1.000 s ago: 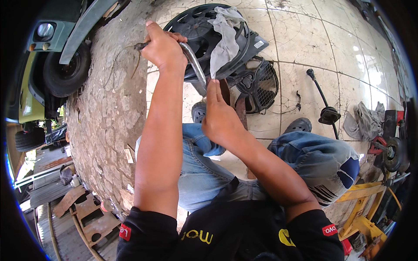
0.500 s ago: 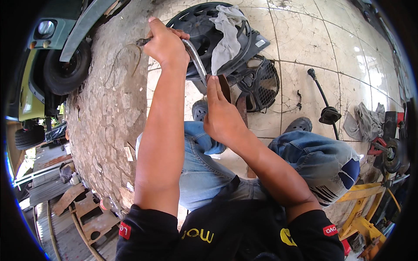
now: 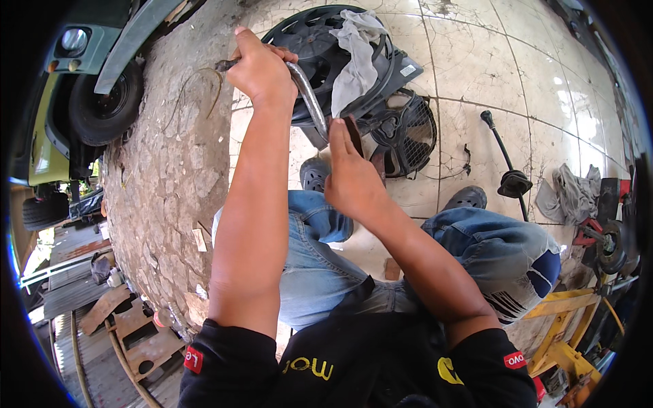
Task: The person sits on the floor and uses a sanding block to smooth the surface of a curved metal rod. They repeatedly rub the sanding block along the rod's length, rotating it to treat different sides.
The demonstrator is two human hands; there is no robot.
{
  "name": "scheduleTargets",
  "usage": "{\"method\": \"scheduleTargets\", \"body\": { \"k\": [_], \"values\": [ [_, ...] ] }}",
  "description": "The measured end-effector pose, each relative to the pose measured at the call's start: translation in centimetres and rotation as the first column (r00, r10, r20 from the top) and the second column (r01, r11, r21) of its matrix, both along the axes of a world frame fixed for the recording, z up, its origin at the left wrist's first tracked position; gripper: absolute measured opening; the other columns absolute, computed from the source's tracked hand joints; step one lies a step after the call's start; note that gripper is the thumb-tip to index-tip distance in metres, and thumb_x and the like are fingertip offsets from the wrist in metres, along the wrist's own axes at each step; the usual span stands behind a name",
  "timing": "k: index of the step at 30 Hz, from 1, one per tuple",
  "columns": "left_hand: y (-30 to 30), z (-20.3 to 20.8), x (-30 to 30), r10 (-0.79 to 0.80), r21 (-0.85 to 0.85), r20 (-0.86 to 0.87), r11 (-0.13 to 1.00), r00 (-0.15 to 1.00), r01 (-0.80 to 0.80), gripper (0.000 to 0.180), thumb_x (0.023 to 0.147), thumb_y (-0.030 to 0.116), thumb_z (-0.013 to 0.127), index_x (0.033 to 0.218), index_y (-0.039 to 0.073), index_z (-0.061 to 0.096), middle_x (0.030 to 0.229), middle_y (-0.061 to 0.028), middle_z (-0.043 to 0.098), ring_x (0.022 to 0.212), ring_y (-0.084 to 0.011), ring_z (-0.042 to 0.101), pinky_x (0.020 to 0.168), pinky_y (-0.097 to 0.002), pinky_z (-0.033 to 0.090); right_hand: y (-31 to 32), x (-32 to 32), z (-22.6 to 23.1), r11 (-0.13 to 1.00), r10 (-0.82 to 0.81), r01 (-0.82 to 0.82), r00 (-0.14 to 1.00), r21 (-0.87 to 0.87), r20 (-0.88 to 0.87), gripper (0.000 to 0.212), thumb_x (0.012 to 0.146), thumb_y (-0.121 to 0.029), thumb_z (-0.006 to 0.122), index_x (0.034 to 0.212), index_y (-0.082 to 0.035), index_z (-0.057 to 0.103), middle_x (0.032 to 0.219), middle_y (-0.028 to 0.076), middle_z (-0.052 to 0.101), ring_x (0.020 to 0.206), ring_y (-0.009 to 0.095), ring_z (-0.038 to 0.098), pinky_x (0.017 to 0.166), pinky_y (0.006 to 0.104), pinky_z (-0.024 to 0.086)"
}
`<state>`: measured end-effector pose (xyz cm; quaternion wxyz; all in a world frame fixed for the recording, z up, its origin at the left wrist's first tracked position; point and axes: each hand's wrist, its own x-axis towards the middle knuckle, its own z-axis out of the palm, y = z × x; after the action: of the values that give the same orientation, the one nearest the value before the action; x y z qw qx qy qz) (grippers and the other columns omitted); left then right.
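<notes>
My left hand (image 3: 262,71) is closed around a bent silvery metal rod (image 3: 310,99), whose dark end (image 3: 223,65) sticks out to the left of the fist. The rod slopes down to the right and meets my right hand (image 3: 355,178) at its lower end. Two fingers of that hand lie straight along a dark brown flat strip (image 3: 353,136), pinched against the rod's end. The strip looks like sandpaper, but its exact kind is unclear. My right thumb is mostly hidden.
Behind the rod lie a large black fan shroud (image 3: 309,44) with a grey rag (image 3: 357,61) and a smaller meshed fan (image 3: 411,132). A black lever with a boot (image 3: 515,182) lies right, near another rag (image 3: 571,194). Rough concrete (image 3: 163,177) and a parked vehicle (image 3: 58,129) are left.
My right hand has shifted slightly to the right with the brown strip, baring more of the rod's lower end. My left hand stays nearly in place on the rod.
</notes>
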<state>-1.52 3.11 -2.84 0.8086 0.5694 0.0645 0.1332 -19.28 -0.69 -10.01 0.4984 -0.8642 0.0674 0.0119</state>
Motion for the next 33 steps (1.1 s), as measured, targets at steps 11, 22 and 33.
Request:
{"method": "scheduleTargets", "body": {
  "k": [11, 22, 33],
  "values": [
    [0.5, -0.1, 0.5, 0.024, 0.048, 0.003, 0.999, 1.000, -0.025, 0.044, 0.099, 0.034, 0.051, 0.070, 0.002, 0.044, 0.047, -0.0093, 0.041, 0.042, -0.0226, 0.049, 0.045, -0.0377, 0.046, -4.2, 1.1, 0.8, 0.990, -0.112, 0.117, 0.992, 0.082, -0.059, 0.076, 0.074, -0.002, 0.053, 0.147, 0.002, 0.032, 0.131, 0.034, 0.051, 0.118, 0.046, 0.053, 0.098, 0.0453, 0.046],
    [0.7, -0.1, 0.9, 0.077, 0.052, -0.045, 0.996, 0.996, -0.074, 0.042, 0.098, 0.036, 0.051, 0.083, -0.002, 0.046, 0.049, -0.0097, 0.045, 0.043, -0.0226, 0.051, 0.045, -0.0370, 0.046, -2.9, 0.3, -0.1, 0.965, -0.116, 0.120, 0.993, 0.232, -0.032, 0.060, 0.076, -0.004, 0.058, 0.133, 0.000, 0.041, 0.117, 0.036, 0.057, 0.102, 0.050, 0.059, 0.089, 0.0506, 0.047],
    [-4.4, -0.8, -1.4, -0.434, 0.412, 0.274, 0.859, 0.858, 0.302, 0.039, 0.088, 0.033, 0.076, 0.072, -0.001, 0.064, 0.060, -0.0051, 0.063, 0.053, -0.0087, 0.056, 0.052, -0.0245, 0.044, -8.6, -0.9, -0.2, 0.513, -0.382, 0.453, 0.881, 0.729, -0.280, 0.044, 0.080, -0.002, 0.059, 0.123, 0.002, 0.049, 0.094, 0.006, 0.056, 0.068, 0.012, 0.056, 0.055, 0.0269, 0.054]
  ]
}}
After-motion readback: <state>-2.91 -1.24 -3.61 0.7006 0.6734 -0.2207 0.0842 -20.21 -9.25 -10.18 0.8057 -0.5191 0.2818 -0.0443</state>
